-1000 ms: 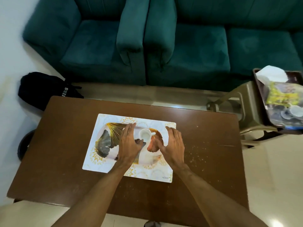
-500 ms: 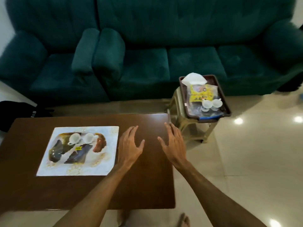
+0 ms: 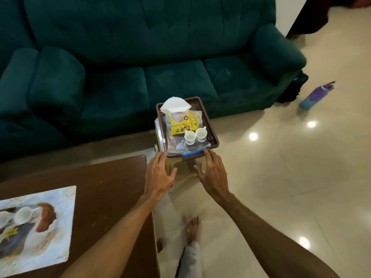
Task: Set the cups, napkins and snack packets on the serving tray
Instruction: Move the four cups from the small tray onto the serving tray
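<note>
A dark brown tray (image 3: 213,137) rests on a beige stool (image 3: 180,167) beside the sofa. It holds white napkins (image 3: 175,104), yellow snack packets (image 3: 182,123) and two small white cups (image 3: 195,135). My left hand (image 3: 159,175) and my right hand (image 3: 212,173) reach out side by side, fingers spread, their tips at the tray's near edge. Neither hand holds anything. On the wooden table (image 3: 112,187) at lower left lies a patterned serving tray (image 3: 60,243) with two white cups (image 3: 22,215) on it.
A green sofa (image 3: 140,57) fills the background behind the stool. A purple bottle (image 3: 317,95) lies on the tiled floor at right, next to a dark bag (image 3: 293,89). My bare foot (image 3: 193,227) stands on the floor between the table and the stool.
My view swung right from the table toward the stool. Both hands left the cup on the patterned tray and moved, empty, up to the brown tray's near edge.
</note>
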